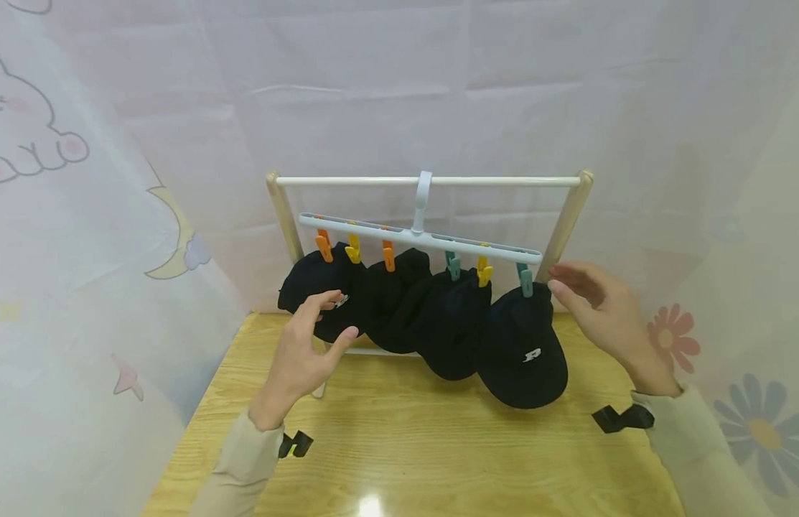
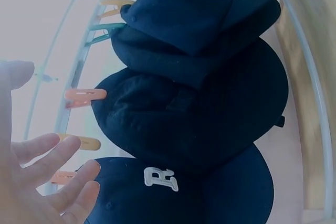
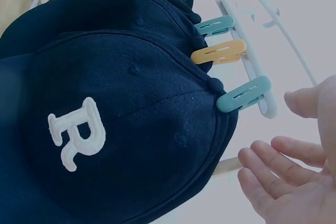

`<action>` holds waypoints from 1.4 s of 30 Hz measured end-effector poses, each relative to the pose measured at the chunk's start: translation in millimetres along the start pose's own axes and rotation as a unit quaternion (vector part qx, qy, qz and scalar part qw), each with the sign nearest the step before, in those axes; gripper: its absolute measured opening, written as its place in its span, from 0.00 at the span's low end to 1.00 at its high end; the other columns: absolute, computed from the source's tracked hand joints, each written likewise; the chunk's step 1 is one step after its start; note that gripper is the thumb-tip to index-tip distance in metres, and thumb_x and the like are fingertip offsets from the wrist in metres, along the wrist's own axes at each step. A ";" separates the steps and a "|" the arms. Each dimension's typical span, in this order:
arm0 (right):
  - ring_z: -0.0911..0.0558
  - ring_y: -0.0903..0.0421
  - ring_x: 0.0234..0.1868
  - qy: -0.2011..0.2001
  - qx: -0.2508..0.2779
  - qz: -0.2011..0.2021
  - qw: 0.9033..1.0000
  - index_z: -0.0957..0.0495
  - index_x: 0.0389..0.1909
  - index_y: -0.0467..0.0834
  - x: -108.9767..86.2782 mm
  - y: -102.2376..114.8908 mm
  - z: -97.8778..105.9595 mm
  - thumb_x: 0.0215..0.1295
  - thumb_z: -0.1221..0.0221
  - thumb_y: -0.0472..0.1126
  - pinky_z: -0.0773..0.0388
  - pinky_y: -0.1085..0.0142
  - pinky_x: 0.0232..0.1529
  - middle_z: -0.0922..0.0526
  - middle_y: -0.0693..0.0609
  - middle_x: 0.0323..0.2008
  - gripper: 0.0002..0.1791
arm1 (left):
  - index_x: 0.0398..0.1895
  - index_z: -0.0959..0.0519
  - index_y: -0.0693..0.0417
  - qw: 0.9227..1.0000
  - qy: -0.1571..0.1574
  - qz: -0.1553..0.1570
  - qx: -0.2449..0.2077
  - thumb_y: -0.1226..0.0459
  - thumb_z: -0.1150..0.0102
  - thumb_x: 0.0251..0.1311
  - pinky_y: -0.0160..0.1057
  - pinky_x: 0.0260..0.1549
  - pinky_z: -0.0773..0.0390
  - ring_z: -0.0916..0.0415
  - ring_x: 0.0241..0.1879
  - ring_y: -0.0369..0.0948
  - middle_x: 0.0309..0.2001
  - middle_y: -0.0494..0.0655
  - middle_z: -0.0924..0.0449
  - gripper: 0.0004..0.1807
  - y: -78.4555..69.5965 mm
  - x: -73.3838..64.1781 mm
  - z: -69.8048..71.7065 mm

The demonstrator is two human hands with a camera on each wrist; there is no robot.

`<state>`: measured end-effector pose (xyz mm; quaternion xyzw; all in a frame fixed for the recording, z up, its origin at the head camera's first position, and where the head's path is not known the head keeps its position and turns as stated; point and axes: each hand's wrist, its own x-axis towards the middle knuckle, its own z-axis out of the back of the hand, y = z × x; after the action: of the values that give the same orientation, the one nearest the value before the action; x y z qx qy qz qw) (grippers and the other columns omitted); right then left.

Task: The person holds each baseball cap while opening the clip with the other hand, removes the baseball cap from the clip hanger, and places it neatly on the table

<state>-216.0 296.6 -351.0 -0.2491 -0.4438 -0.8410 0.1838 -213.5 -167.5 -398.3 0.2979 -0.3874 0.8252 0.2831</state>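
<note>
Several dark caps hang in a row from a pale blue clip hanger (image 1: 373, 231), held by orange, yellow and teal clips. The rightmost cap (image 1: 518, 352) carries a white letter R (image 3: 79, 132). My left hand (image 1: 305, 352) hovers in front of the leftmost cap (image 1: 302, 283), thumb and fingers spread, holding nothing. My right hand (image 1: 596, 312) is beside the right end of the hanger, near the teal clip (image 3: 244, 94), its fingers apart from the cap and loosely extended. The hanger tilts down toward the right, its hook (image 1: 423, 188) over the rack's white bar.
A rack with wooden posts (image 1: 567, 222) and a white top bar (image 1: 347, 182) stands on the wooden table (image 1: 399, 438). Pale printed cloth (image 1: 373, 86) hangs behind and at both sides. A lower white bar (image 1: 380, 352) runs behind the caps.
</note>
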 end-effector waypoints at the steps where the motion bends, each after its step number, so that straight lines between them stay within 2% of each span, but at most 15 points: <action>1: 0.20 0.76 0.56 0.001 0.001 -0.002 1.000 0.20 0.65 0.36 0.5 0.1 -0.6 0.75 0.37 0.33 0.27 0.85 0.58 0.15 0.59 0.56 0.20 | 0.71 0.26 0.54 1.000 0.000 -0.001 -0.002 0.60 0.28 0.66 0.50 0.57 0.22 0.21 0.61 0.52 0.65 0.50 0.19 0.32 -0.4 0.4 -0.7; 8: 0.19 0.76 0.56 0.006 0.004 0.005 1.000 0.20 0.65 0.35 5.8 -0.1 -5.9 0.75 0.37 0.32 0.27 0.85 0.59 0.13 0.52 0.56 0.20 | 0.71 0.26 0.54 1.000 0.000 -0.009 -0.009 0.58 0.29 0.67 0.53 0.57 0.21 0.21 0.61 0.53 0.66 0.52 0.19 0.31 -5.6 4.5 -4.5; 17: 0.19 0.76 0.54 0.011 0.004 0.004 1.000 0.20 0.66 0.37 10.6 -1.8 -10.3 0.77 0.38 0.33 0.26 0.85 0.55 0.13 0.55 0.55 0.19 | 0.72 0.26 0.55 0.999 0.014 -0.007 -0.035 0.56 0.30 0.69 0.57 0.58 0.21 0.22 0.62 0.55 0.66 0.52 0.20 0.31 -14.4 10.5 -14.5; 26: 0.21 0.78 0.52 0.018 -0.019 -0.017 1.000 0.20 0.67 0.40 13.2 -1.2 -14.8 0.80 0.40 0.38 0.27 0.85 0.53 0.14 0.38 0.58 0.19 | 0.72 0.26 0.52 0.998 0.031 -0.017 -0.057 0.51 0.32 0.70 0.59 0.60 0.22 0.22 0.62 0.55 0.64 0.52 0.19 0.31 -26.5 21.7 -23.4; 29: 0.21 0.78 0.52 0.021 -0.011 -0.018 1.000 0.20 0.67 0.39 13.3 -0.4 -16.5 0.80 0.40 0.37 0.26 0.84 0.52 0.13 0.42 0.56 0.19 | 0.71 0.26 0.53 0.997 0.036 -0.022 -0.058 0.52 0.32 0.70 0.59 0.60 0.21 0.22 0.62 0.53 0.64 0.52 0.18 0.31 -32.2 24.9 -27.0; 33: 0.20 0.76 0.53 0.028 0.013 -0.018 0.999 0.21 0.68 0.37 13.7 0.5 -18.7 0.80 0.40 0.36 0.25 0.83 0.53 0.14 0.59 0.54 0.20 | 0.71 0.26 0.54 0.996 0.046 -0.020 -0.067 0.51 0.32 0.70 0.56 0.60 0.21 0.22 0.62 0.50 0.64 0.51 0.18 0.31 -37.9 26.6 -33.0; 35: 0.20 0.75 0.53 0.028 0.021 -0.019 0.999 0.22 0.68 0.37 14.1 0.6 -19.3 0.80 0.41 0.36 0.25 0.83 0.54 0.15 0.64 0.54 0.20 | 0.71 0.26 0.53 0.996 0.052 -0.019 -0.077 0.50 0.33 0.71 0.55 0.61 0.21 0.22 0.63 0.50 0.65 0.50 0.19 0.31 -39.7 27.5 -36.4; 38: 0.19 0.74 0.54 0.026 0.024 -0.021 0.999 0.22 0.68 0.37 14.9 1.2 -20.1 0.81 0.41 0.38 0.25 0.83 0.55 0.15 0.61 0.54 0.20 | 0.72 0.27 0.52 0.994 0.060 -0.020 -0.089 0.50 0.33 0.72 0.55 0.62 0.21 0.22 0.63 0.52 0.65 0.51 0.19 0.31 -41.7 28.9 -41.5; 42: 0.19 0.74 0.55 0.028 0.027 -0.024 0.999 0.23 0.68 0.36 16.6 2.2 -21.6 0.80 0.40 0.38 0.26 0.83 0.55 0.14 0.48 0.56 0.20 | 0.71 0.26 0.57 0.993 0.072 -0.029 -0.088 0.50 0.33 0.71 0.56 0.62 0.20 0.21 0.62 0.52 0.65 0.52 0.19 0.32 -43.2 29.9 -47.6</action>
<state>-233.8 275.8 -350.4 -0.2095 -0.4672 -0.8394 0.1821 -216.1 -98.6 -381.5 0.2228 -0.4287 0.7985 0.3592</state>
